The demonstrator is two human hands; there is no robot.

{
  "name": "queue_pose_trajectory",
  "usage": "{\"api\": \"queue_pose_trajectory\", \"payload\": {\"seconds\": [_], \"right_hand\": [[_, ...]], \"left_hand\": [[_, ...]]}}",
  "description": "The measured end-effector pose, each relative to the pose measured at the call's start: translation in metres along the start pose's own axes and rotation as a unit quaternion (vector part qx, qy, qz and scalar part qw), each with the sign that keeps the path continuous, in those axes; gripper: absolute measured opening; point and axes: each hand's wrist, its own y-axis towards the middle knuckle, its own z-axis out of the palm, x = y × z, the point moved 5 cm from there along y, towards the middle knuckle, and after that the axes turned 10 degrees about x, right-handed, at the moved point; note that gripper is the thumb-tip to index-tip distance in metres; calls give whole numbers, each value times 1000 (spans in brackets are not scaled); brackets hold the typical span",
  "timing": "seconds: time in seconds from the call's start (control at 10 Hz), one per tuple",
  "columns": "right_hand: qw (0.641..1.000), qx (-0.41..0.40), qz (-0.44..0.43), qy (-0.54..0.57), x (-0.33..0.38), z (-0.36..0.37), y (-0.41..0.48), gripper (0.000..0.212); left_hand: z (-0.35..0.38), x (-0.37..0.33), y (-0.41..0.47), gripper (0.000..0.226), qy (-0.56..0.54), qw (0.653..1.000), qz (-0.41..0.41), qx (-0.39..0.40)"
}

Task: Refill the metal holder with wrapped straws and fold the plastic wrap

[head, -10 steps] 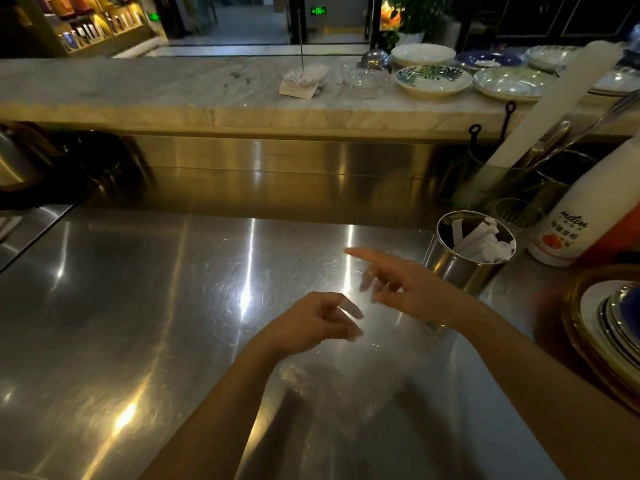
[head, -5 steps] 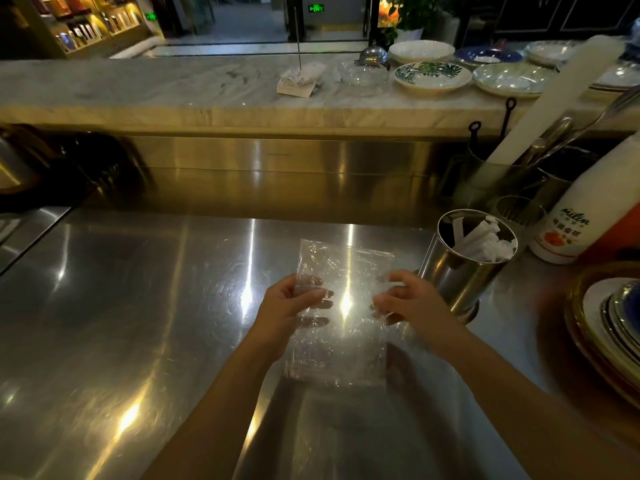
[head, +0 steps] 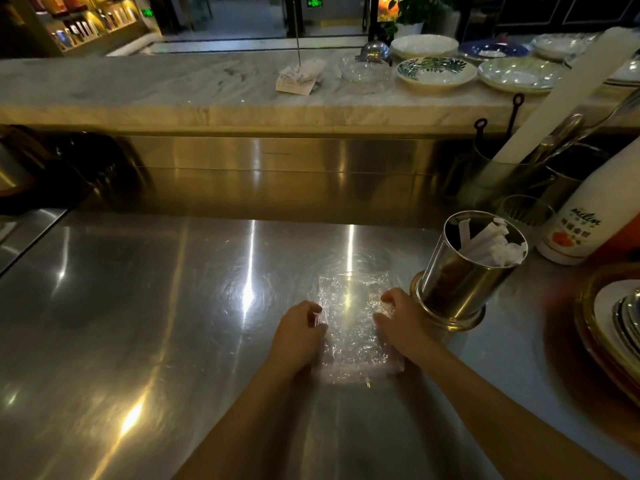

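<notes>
Body check: two bare arms, nothing worn.

Left hand point(head: 300, 332) and right hand point(head: 402, 322) were both bare: no gloves, no rings, no nail polish that could be made out in the dim light. Wrists carried no watch, band or bracelet. Both forearms were uncovered all the way to the bottom edge of the view, so no sleeve or cuff showed anywhere. No tattoos, plasters or marks were visible. Lighting was low and warm, with slight blur at the fingers, so fine detail such as nails could not be told. No other part of the person was in view.
</notes>
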Motion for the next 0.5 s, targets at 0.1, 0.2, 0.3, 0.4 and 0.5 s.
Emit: {"api": "queue_pose_trajectory", "payload": {"seconds": [0.1,0.2,0.3,0.4,0.5], "right_hand": [[991,11,1,-134,0,4,1,29],[985,-9,-11,-169,2,2,-2,26],[977,-5,-30,-211,4,1,-2,27],[972,4,-47,-231,5,-3,1,31],[973,6,-72,-221,13,-11,6,43]], "left_hand": [[2,-4,-3,31,121,992,18,-11],[2,-7,-4,29,177,983,39,-17],[2,-9,-3,29,222,974,45,-16],[0,-10,-1,35,237,970,53,-15],[-9,-20,4,49,234,968,82,-27]]}}
